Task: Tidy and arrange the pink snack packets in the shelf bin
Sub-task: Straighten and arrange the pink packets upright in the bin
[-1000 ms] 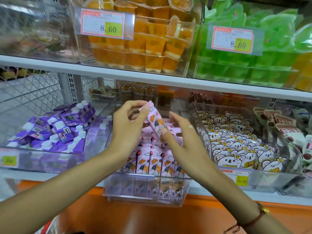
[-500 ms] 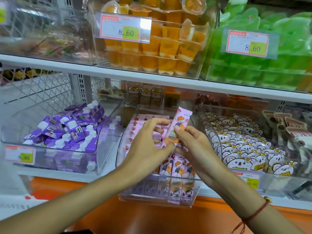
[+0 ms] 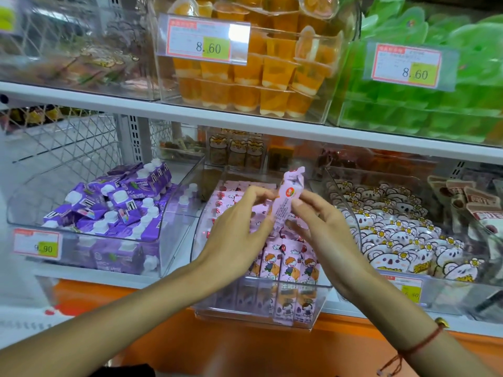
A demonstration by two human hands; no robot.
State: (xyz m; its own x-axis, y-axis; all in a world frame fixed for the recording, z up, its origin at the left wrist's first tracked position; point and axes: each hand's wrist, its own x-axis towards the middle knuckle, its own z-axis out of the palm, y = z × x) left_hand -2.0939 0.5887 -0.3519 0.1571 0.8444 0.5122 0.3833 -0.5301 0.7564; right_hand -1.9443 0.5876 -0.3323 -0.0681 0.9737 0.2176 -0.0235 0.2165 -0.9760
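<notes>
Two hands, left (image 3: 239, 229) and right (image 3: 326, 229), fingers curled, pinching one upright pink packet (image 3: 287, 200) above the clear bin (image 3: 313, 317).

Two hands (image 3: 239, 229) (image 3: 326, 229), one raised pink packet (image 3: 285, 205), four price tags (image 3: 202, 39), two shelves (image 3: 190, 112).

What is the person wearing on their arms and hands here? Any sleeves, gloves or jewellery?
Both forearms are bare, with no sleeves or gloves in view. The left hand shows no rings or bands. Behind the right hand, the wrist carries a thin red cord bracelet with a small gold-coloured bead and loose knotted ends hanging down.
</notes>
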